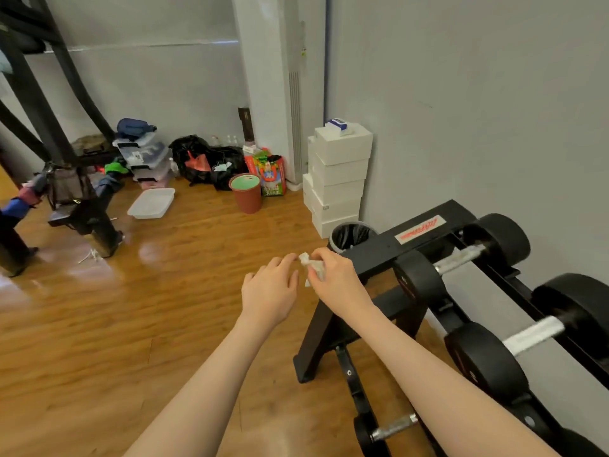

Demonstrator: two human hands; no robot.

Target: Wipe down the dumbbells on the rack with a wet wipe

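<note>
A crumpled white wet wipe [312, 266] is pinched in my right hand [336, 278], held out over the floor just left of the black dumbbell rack [425, 235]. My left hand [270, 288] is beside it with fingers relaxed, their tips close to the wipe's top end. Black dumbbells with metal handles lie on the rack: one on the upper rail [461, 258], a larger one [530, 334] closer to me, and a small one [382, 430] on the lowest tier.
A small black-lined bin [351, 235] stands at the rack's far end, just beyond my hands. White boxes [336, 179] are stacked against the wall behind it. A red bucket [246, 192], bags and plastic containers sit farther back. A black machine frame [75, 199] stands at left on the wooden floor.
</note>
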